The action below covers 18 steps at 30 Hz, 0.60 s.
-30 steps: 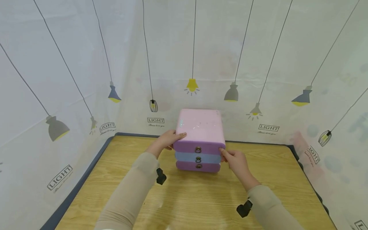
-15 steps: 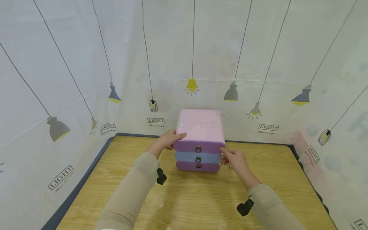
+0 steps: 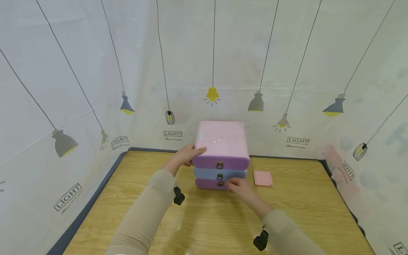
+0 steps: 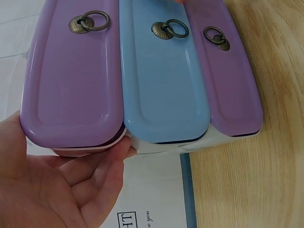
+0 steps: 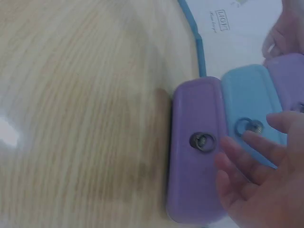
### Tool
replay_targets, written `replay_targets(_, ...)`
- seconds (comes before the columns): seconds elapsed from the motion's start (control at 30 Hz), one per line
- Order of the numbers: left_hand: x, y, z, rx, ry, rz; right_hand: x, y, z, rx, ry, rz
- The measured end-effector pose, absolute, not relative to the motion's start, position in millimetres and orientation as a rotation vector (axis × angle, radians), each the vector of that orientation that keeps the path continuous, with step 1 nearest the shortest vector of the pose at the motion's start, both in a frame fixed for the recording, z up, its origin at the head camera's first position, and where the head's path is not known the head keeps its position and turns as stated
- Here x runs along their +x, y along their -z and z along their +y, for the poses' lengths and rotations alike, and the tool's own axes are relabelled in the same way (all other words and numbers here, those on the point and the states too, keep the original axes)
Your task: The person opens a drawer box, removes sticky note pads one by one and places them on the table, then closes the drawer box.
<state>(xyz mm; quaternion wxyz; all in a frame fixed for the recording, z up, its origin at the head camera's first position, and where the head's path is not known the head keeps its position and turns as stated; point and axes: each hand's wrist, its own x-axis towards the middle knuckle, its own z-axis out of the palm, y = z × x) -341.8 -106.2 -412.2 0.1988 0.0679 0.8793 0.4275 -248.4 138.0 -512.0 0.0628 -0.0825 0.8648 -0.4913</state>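
A small three-drawer chest (image 3: 223, 138) with a pink top stands against the back wall. Its top drawer (image 3: 204, 162) is purple, the middle one blue (image 4: 166, 85), the bottom one purple (image 5: 197, 185), each with a brass ring pull (image 5: 204, 141). My left hand (image 3: 186, 154) grips the chest's upper left corner, thumb on the top; in the left wrist view its fingers curl behind the top drawer's edge. My right hand (image 3: 243, 191) is in front of the lower drawers, fingertips close to the bottom ring and loosely bent around nothing.
A pink square pad of paper (image 3: 262, 179) lies on the wooden table (image 3: 210, 223) to the right of the chest. White sheeting printed with hanging lamps (image 3: 191, 71) encloses the back and sides. A dark blue edge (image 3: 156, 149) runs along the table's rim.
My right hand has left the top drawer's right end and moved down and left to the bottom ring pull, uncovering the pink pad. My left hand has stayed put.
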Motion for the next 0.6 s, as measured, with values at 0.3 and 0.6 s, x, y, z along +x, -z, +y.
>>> replay_targets(0.3, -343.9, 414.9, -106.6, 0.194, -1.203, 2.463, -248.1, 520.9, 118.7, -0.296, 1.386, 2.631)
replay_targets(0.6, -345.8, 417.0, -107.1, 0.208, -1.211, 2.458, -250.8, 522.8, 111.5, -0.342, 1.244, 2.722)
